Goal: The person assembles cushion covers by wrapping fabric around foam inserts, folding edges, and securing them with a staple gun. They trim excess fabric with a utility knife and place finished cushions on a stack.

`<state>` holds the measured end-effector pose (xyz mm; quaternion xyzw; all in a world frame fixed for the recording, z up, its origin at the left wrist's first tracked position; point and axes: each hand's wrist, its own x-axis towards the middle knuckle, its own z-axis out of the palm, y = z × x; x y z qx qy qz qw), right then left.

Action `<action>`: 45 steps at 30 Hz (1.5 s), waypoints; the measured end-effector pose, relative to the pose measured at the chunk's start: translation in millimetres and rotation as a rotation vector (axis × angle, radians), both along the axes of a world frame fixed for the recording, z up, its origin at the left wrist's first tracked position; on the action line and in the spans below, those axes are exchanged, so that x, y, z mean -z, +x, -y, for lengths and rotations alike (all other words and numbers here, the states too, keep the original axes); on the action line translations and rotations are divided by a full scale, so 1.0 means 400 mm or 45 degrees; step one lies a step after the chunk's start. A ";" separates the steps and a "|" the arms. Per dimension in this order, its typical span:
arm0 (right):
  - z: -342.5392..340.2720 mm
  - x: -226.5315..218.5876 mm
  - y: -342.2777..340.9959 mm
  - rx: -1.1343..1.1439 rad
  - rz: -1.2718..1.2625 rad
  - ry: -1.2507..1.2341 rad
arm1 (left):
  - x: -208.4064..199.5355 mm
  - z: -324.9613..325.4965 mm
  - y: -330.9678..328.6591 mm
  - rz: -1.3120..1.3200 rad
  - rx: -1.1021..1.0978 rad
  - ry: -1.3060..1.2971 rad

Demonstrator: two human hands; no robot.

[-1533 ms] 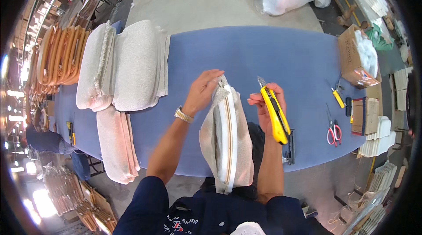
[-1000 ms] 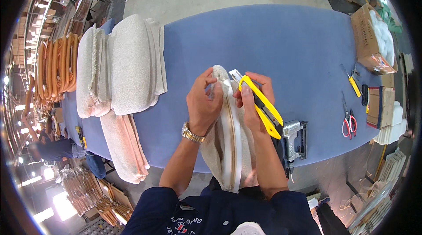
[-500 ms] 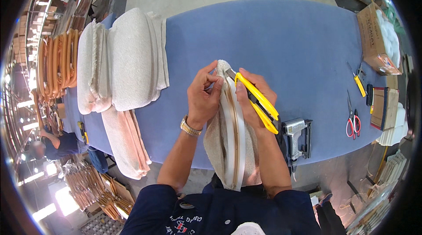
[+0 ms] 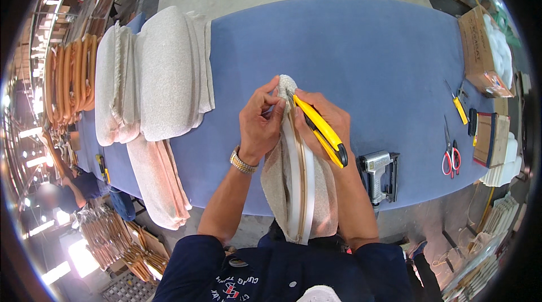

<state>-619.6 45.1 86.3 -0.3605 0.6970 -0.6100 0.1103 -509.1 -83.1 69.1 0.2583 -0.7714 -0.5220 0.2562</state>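
Between my hands is a long, narrow piece covered in grey woven fabric [image 4: 275, 180], with white strips and a thin tan strip [image 4: 302, 189] running down its open middle. It hangs over the near edge of the table. My left hand [image 4: 259, 124] pinches the fabric at the far tip. In my right hand [image 4: 330, 118] is a yellow utility knife [image 4: 324, 131], its blade end against the fabric at the tip. The blade's point is hard to make out among the folds. A metal staple gun [image 4: 378, 175] lies just right of my right forearm.
The blue-covered table [image 4: 339, 36] carries stacked grey fabric pieces [image 4: 169, 76] at left. On its right are red-handled scissors [image 4: 450, 158], a yellow-handled screwdriver [image 4: 460, 111] and a cardboard box [image 4: 479, 53] with white stuffing. Beyond the left end another person's arm [image 4: 72, 189] shows.
The knife has turned in my right hand, its handle end swinging slightly left and nearer my fingers. My right hand has shifted a little left; my left hand keeps its pinch.
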 end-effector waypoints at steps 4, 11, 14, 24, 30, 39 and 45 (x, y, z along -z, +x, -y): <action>-0.005 0.008 0.008 0.009 -0.026 0.080 | -0.003 -0.001 -0.001 -0.011 0.000 -0.001; -0.009 0.032 0.032 0.005 -0.035 0.080 | -0.005 0.003 0.009 0.030 -0.033 0.034; -0.013 0.039 0.042 0.009 -0.015 0.055 | -0.001 0.010 0.009 0.013 -0.015 0.032; -0.042 0.057 0.081 0.073 -0.032 -0.012 | -0.004 -0.005 0.026 -0.056 -0.043 0.058; -0.048 0.055 0.073 0.107 0.001 -0.091 | -0.009 -0.022 0.019 -0.108 -0.199 0.185; 0.013 0.056 0.033 0.103 0.030 -0.219 | -0.027 -0.017 0.004 0.093 -0.211 0.111; 0.026 0.072 0.031 0.126 0.015 -0.219 | -0.011 -0.015 0.005 0.037 -0.163 -0.008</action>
